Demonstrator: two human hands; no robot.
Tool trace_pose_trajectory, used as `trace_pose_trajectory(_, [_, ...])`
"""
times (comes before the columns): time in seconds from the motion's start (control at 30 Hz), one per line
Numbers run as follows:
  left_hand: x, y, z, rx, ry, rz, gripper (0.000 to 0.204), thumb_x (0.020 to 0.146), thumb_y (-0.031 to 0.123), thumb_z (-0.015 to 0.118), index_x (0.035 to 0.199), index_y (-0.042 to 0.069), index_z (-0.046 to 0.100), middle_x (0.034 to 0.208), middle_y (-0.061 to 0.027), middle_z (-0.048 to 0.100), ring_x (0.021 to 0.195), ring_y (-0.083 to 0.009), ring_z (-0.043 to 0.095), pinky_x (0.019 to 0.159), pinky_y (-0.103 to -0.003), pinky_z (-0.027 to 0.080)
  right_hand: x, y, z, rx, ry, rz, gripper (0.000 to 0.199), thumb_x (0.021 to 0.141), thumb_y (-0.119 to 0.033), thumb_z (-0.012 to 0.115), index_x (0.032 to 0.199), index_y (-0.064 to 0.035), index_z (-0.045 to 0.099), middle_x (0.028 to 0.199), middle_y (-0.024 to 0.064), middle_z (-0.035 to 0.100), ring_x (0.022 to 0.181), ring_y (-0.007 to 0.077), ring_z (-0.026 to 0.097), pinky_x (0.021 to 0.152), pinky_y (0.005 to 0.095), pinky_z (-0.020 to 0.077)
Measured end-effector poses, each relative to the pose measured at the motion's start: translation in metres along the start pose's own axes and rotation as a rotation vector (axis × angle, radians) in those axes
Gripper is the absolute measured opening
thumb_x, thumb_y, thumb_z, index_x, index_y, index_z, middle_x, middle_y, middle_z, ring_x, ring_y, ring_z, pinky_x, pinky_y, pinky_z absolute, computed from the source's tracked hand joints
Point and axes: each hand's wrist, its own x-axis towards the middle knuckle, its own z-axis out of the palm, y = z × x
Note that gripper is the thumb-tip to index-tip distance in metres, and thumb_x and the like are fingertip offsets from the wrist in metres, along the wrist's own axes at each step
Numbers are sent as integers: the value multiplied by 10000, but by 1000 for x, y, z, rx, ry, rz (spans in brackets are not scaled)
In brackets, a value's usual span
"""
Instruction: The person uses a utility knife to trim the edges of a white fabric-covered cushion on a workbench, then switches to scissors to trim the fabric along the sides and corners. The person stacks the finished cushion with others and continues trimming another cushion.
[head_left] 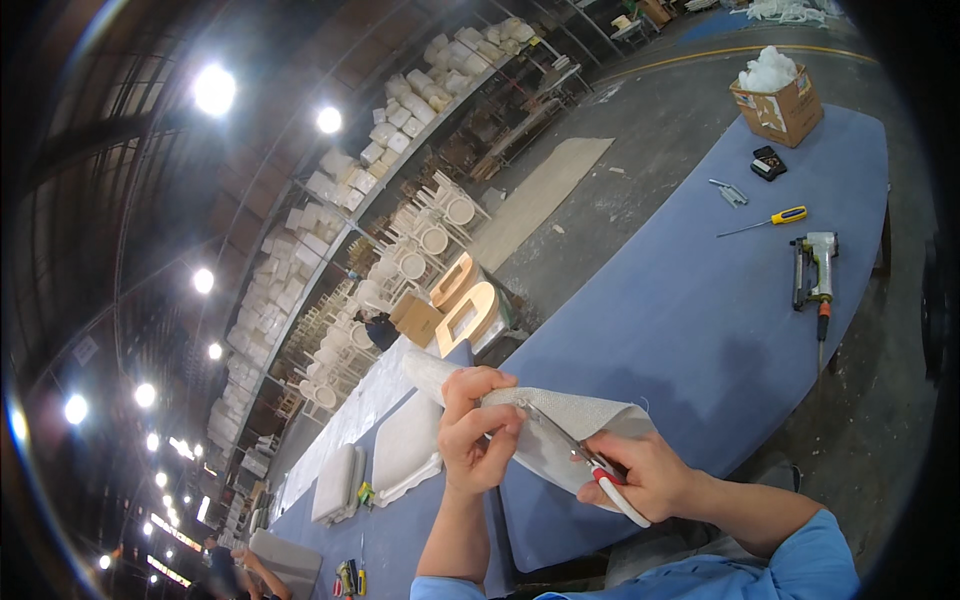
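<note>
Both my hands are over the blue-covered table, at a piece of light grey-beige woven fabric (600, 412) that seems to cover a flat panel; its underside is hidden. My left hand (474, 432) pinches the fabric's edge and lifts it. With fingers through the loops, my right hand (645, 472) holds scissors (612, 486) with red and white handles. Their blades point up and left along the fabric edge, with the tips close to my left fingers. Whether the blades are cutting is too small to tell.
On the blue table (660, 290) lie a staple gun (822, 265) with a hose, a yellow screwdriver (765, 221), staple strips (731, 192) and a black case (768, 163). A cardboard box (785, 112) holds white stuffing. Padded seats (407, 448) lie left; another person's arm (262, 572) shows lower left.
</note>
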Motion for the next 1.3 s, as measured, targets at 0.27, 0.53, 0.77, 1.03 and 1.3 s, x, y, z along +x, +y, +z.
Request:
trace_pose_trajectory(0.27, [-4,-1,-3,19,30,41,106,832,29,679,937,39,675,1177,-211,640,1052,-320,591,914,-443,452,16,2,-10,-61,-51,-116,532,908,-441,822,1135,21,687,798,157,695,633,299,673,625,373,541])
trace_pose_trajectory(0.53, [-5,0,-2,20,40,47,89,856,59,693,945,56,680,1173,-207,647,1060,-325,597,908,-454,453,19,9,-12,-101,-6,-211,576,888,-452,837,1177,24,688,914,185,740,743,367,726,698,396,589])
trace_pose_trajectory(0.77, [-10,4,-2,21,52,36,86,881,109,697,950,61,681,1174,-206,645,1062,-327,593,916,-456,456,21,21,-17,-163,-48,-232,570,870,-458,848,1184,-8,696,960,183,749,816,389,736,735,408,597])
trace_pose_trajectory(1.03, [-7,7,-1,48,94,39,211,707,19,692,912,67,699,1137,-182,684,1016,-339,644,958,-493,407,24,21,-8,-117,6,-265,599,843,-472,866,1191,-11,704,970,172,760,810,379,738,734,403,600])
trace_pose_trajectory(1.3, [-6,7,2,23,101,56,234,685,13,676,911,71,698,1132,-183,683,1004,-341,647,951,-484,410,20,28,-20,-227,-69,-232,648,839,-435,878,1299,-26,675,973,167,759,807,366,743,731,399,597])
